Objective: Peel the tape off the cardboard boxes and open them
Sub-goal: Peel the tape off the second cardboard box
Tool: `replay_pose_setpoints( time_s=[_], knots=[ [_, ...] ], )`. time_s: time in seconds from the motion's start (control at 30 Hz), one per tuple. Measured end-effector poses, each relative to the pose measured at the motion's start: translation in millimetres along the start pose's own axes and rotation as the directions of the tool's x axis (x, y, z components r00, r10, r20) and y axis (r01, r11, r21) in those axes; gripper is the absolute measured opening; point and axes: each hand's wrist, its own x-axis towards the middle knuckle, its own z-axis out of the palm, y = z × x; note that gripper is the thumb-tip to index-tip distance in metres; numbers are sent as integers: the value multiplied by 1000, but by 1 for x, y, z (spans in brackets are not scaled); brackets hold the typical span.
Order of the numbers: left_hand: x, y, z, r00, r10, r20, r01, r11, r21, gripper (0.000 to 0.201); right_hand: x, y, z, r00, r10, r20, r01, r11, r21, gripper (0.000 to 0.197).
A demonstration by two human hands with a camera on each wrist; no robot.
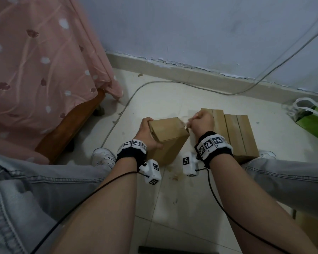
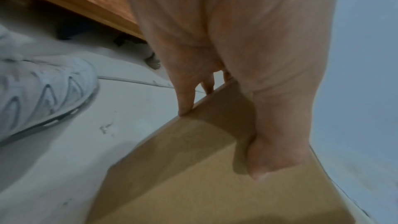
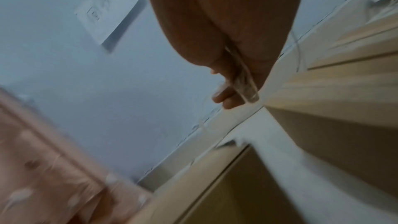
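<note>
Grey-jeaned knees [image 1: 44, 189] frame a pale tiled floor [image 1: 173, 96] below a blue wall [image 1: 191, 24]. On it, mid-floor, the left hand [image 1: 147, 134] grips a cardboard box [image 1: 168, 131]; the right hand [image 1: 202, 122] pinches clear tape [image 3: 247, 84] at the box's far right corner.

The right wrist view is smeared with motion blur: the clear tape [image 3: 241, 77] in the right hand [image 3: 226, 31] shows only as a glossy streak. In the head view that hand's fingers fold out of sight, the green bag [image 1: 312, 116] is cut off at the right edge, and the held box [image 1: 168, 132] hides its own base.
</note>
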Motion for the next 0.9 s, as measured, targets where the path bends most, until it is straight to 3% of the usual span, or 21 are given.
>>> replay_pose_setpoints(
  time_s=[0.07, 0.13, 0.27, 0.33, 0.47, 0.6, 0.67, 0.73, 0.9],
  knots=[
    [-2, -14, -10, 998, -51, -22, 50, 999, -8, 109, 12, -3, -17, 995, -7, -97, 11, 999, 41, 24],
    [-4, -25, -15, 996, -76, -45, 75, 997, -17, 111, 24, -4, -36, 995, 2, -100, -2, 1000, 0, 24],
    [-4, -24, -5, 995, -48, -87, 43, 997, -57, 113, 24, 1, -47, 991, 55, -119, -69, 991, -115, 54],
    [-4, -24, 0, 995, -35, -97, 30, 998, -55, 111, 17, 10, -43, 994, 85, -63, -93, 987, -134, 61],
    [-7, -32, 4, 990, -70, -123, 65, 997, -45, 108, -1, 36, -21, 999, -43, -11, 34, 899, -436, 6],
    [-6, -35, 8, 988, -81, -134, 74, 996, -55, 108, -16, 68, -2, 982, -182, -54, 102, 746, -658, 10],
    [-5, -34, 9, 987, -72, -144, 64, 996, -60, 107, -25, 88, 6, 979, -201, 16, 147, 659, -737, 10],
    [-4, -33, 9, 986, -68, -153, 58, 996, -70, 106, -30, 111, 12, 989, -130, 71, 135, 591, -795, 10],
    [-2, -32, 11, 985, -66, -158, 53, 995, -82, 107, -28, 158, 13, 992, 20, 124, 91, 573, -815, 11]
  ],
)
